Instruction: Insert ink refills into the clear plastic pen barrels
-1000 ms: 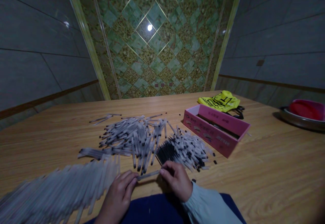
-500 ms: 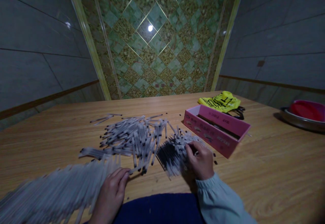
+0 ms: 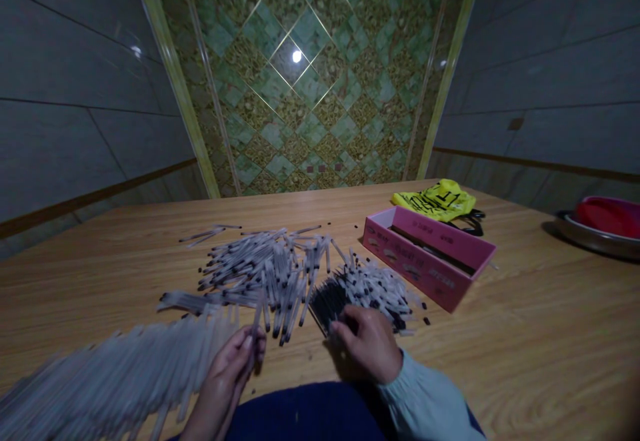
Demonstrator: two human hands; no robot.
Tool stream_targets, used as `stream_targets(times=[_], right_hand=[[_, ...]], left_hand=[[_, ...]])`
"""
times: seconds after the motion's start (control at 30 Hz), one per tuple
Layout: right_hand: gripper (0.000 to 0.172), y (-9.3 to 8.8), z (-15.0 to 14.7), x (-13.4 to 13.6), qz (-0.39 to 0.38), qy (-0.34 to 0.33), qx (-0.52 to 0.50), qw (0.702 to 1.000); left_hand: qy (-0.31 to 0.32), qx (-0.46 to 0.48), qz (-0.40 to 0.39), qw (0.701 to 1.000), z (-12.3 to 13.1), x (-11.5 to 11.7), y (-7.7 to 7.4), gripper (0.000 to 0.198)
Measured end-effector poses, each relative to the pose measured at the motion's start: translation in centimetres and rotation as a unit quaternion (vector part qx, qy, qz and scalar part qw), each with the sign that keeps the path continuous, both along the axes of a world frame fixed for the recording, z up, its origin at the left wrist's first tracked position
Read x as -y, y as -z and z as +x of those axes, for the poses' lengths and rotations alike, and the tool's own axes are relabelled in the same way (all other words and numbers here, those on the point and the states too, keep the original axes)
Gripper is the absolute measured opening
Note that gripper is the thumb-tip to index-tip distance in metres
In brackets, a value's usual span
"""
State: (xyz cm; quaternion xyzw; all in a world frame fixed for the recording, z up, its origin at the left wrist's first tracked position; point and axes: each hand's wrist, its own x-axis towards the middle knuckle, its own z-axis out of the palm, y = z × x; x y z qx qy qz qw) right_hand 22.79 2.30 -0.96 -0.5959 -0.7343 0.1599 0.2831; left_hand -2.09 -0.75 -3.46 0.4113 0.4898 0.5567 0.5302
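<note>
A wooden table (image 3: 525,334) fills the view. At its near left edge lies a blurred heap of clear tubes (image 3: 115,381), with a scattered pile (image 3: 260,271) of black-tipped tubes beyond it at the middle. To the right stands an open pink box (image 3: 425,274) whose side carries dark print too small to read, and behind it a yellow bag (image 3: 435,201) with illegible black lettering. The left hand (image 3: 225,377) has its fingers curled round one clear tube (image 3: 256,324), thin and translucent, tilted up just before the pile. The right hand (image 3: 370,347) rests bent fingertips on a bundle of black refills (image 3: 325,301); whether it grips one cannot be told.
</note>
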Motion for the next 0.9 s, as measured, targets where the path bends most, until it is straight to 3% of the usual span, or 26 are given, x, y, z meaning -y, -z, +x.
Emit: stream_targets(times=[0.07, 0.17, 0.23, 0.47, 0.7, 0.83, 0.9], right_hand=[[0.018, 0.9, -1.8, 0.7, -0.059, -0.092, -0.149, 0.983], [0.034, 2.4, -4.2, 1.7, -0.133, -0.189, -0.333, 0.914], [0.042, 3.1, -5.1, 2.1, -0.164, -0.226, -0.397, 0.874], [0.049, 3.8, -5.1, 1.8, -0.287, -0.231, -0.454, 0.811], [0.037, 3.2, -4.1, 1.5, -0.473, -0.253, -0.524, 0.661], [0.026, 3.3, -3.5, 1.2, -0.527, -0.265, -0.535, 0.605], [0.024, 3.3, -3.3, 1.0, -0.532, -0.268, -0.542, 0.593]], left_hand=[[0.049, 0.045, -0.006, 0.998, 0.8, 0.5, -0.2, 0.026], [0.103, 0.07, -0.008, 0.992, 1.9, 0.9, -0.4, 0.024], [0.125, 0.085, -0.008, 0.988, 2.4, 1.0, -0.4, 0.021], [0.129, 0.024, -0.004, 0.991, 2.7, 0.8, -0.7, 0.021], [0.094, -0.023, 0.025, 0.995, 2.1, 1.1, -0.3, 0.025], [0.123, -0.029, 0.015, 0.992, 1.8, 1.1, 0.0, 0.026], [0.124, -0.058, 0.02, 0.99, 1.7, 0.9, 0.0, 0.026]])
